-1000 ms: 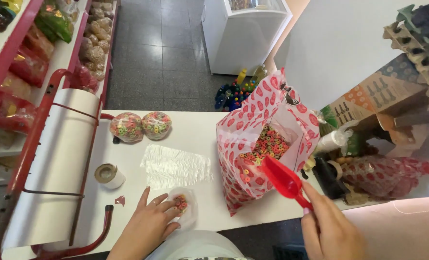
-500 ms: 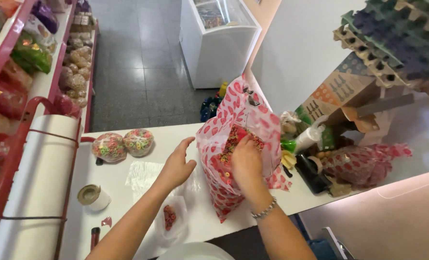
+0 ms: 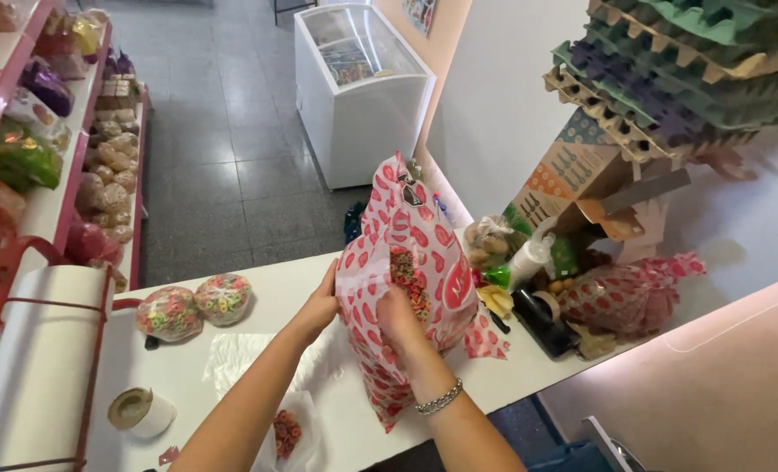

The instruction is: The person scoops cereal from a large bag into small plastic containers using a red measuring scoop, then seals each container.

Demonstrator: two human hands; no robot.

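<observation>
Fingers (image 3: 387, 308) of the right hand (image 3: 398, 316) are seen curled over the near side of the patterned bag (image 3: 406, 288), the plastic being gripped at about mid-height. Fingers (image 3: 330, 281) of the left hand (image 3: 319, 308) are laid against the bag's far-left side, bent around it; whether the plastic is pinched or only pressed cannot be told. A beaded bracelet (image 3: 440, 399) is worn on the right wrist.

The bag, red and white, is stood upright near the middle of the white surface (image 3: 188, 367), close to its front edge, and is filled with coloured cereal rings (image 3: 409, 281) visible through the open side.

Change from half a second earlier: the right hand, then set higher at the bag's mouth, is now placed lower on its body; the left hand, then raised just left of the bag, is now held against it. A second ago a red scoop was held in the right hand; it is not seen now.

Also recorded: two small wrapped packs of cereal rings (image 3: 197, 306) toward the back-left of the surface; a tape roll (image 3: 140, 411) at the front-left; a small clear bag (image 3: 288, 433) with a few rings at the front edge; a tape dispenser (image 3: 542, 319) toward the right end.
</observation>
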